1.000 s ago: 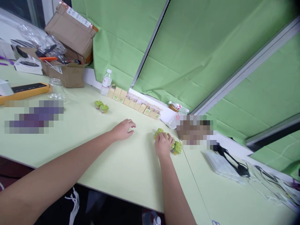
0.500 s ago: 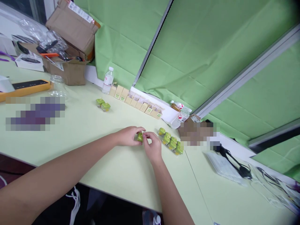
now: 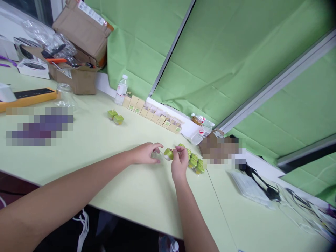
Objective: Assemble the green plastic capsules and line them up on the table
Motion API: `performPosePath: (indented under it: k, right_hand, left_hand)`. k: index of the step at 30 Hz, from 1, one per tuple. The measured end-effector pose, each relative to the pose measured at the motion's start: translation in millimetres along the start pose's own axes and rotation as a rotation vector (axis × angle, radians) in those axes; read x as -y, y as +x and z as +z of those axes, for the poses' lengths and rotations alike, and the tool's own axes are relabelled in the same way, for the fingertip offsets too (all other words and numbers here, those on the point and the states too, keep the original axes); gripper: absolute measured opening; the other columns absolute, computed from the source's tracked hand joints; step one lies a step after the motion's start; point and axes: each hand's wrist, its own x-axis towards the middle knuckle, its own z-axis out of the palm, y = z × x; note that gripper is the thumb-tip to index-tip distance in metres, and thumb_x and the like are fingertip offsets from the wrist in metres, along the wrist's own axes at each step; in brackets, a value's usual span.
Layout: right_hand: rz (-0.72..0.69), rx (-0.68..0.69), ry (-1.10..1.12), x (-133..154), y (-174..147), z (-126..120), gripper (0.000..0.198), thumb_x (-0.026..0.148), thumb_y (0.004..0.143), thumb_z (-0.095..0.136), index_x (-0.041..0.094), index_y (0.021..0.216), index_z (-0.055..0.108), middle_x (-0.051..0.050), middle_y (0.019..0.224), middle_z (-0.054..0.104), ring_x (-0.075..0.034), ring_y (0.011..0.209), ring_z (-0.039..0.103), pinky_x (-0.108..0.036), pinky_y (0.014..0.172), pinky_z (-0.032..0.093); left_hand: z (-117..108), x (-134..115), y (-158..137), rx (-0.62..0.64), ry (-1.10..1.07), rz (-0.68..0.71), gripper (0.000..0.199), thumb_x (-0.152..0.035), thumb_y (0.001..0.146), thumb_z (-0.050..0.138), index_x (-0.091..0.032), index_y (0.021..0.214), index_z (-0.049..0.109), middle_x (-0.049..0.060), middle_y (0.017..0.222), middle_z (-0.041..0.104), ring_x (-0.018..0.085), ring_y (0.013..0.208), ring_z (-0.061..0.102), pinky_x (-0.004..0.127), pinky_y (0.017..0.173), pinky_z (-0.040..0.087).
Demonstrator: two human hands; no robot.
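Observation:
My left hand (image 3: 145, 153) is wrapped round a small clear jar (image 3: 157, 156) at the middle of the table. Just to its right, my right hand (image 3: 180, 163) pinches a green lid (image 3: 168, 154), tilted and apart from the jar. Behind that hand stands a row of small clear jars with green lids (image 3: 193, 161), partly hidden by my fingers. Two more green-lidded jars (image 3: 115, 117) sit farther back on the left.
A row of small beige boxes (image 3: 151, 112) lines the back edge beside a water bottle (image 3: 121, 90). At left are an open cardboard box (image 3: 84, 80), a large glass jar (image 3: 64, 95) and a yellow-and-black power strip (image 3: 34, 96). Cables (image 3: 301, 210) lie at right.
The green lid has come off the small jar. My right hand has moved right with the lid in its fingers; my left hand stays on the jar.

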Motion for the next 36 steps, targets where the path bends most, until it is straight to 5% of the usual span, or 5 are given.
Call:
performPosePath:
  k: [6, 13, 19, 29, 36]
  right_hand:
    - [0.418, -0.038, 0.162, -2, 4, -4, 0.019, 0.033, 0.073, 0.063, 0.025, 0.089, 0.056, 0.001, 0.089, 0.058, -0.017, 0.078, 0.06, -0.029, 0.06, 0.051]
    - [0.668, 0.039, 0.335, -6, 6, -3, 0.018, 0.028, 0.072, 0.066, 0.022, 0.087, 0.059, -0.001, 0.084, 0.062, -0.02, 0.077, 0.066, -0.031, 0.057, 0.053]
    - [0.65, 0.067, 0.197, 0, 2, -3, 0.02, 0.037, 0.076, 0.066, 0.022, 0.089, 0.063, -0.001, 0.076, 0.065, -0.016, 0.06, 0.06, -0.025, 0.046, 0.042]
    - [0.462, 0.327, 0.231, 6, -8, 6, 0.033, 0.052, 0.083, 0.057, 0.023, 0.098, 0.064, -0.002, 0.099, 0.069, -0.02, 0.094, 0.063, -0.027, 0.069, 0.051]
    - [0.453, 0.392, 0.404, 16, -9, 5, 0.019, 0.038, 0.08, 0.069, 0.022, 0.088, 0.067, -0.003, 0.093, 0.069, -0.018, 0.088, 0.063, -0.029, 0.076, 0.052]
  left_hand:
    - [7, 8, 2, -0.029, 0.055, -0.009, 0.065, -0.037, 0.078, 0.069, -0.027, 0.138, 0.046, 0.007, 0.128, 0.063, 0.026, 0.118, 0.059, 0.036, 0.097, 0.048]
    - [6, 12, 4, -0.123, 0.17, -0.002, 0.057, -0.037, 0.085, 0.063, -0.025, 0.139, 0.048, 0.009, 0.139, 0.054, 0.027, 0.129, 0.049, 0.042, 0.106, 0.042]
    - [-7, -10, 4, -0.188, 0.169, 0.136, 0.042, -0.032, 0.088, 0.06, -0.024, 0.129, 0.056, 0.009, 0.127, 0.061, 0.026, 0.123, 0.05, 0.042, 0.105, 0.042]
    - [5, -34, -2, -0.012, 0.074, 0.245, 0.045, -0.025, 0.082, 0.065, -0.028, 0.126, 0.058, 0.007, 0.123, 0.062, 0.025, 0.114, 0.058, 0.038, 0.098, 0.046]
    - [0, -30, 4, -0.215, 0.014, 0.225, 0.024, -0.023, 0.086, 0.06, -0.023, 0.109, 0.064, 0.006, 0.105, 0.064, 0.022, 0.103, 0.059, 0.035, 0.091, 0.049]
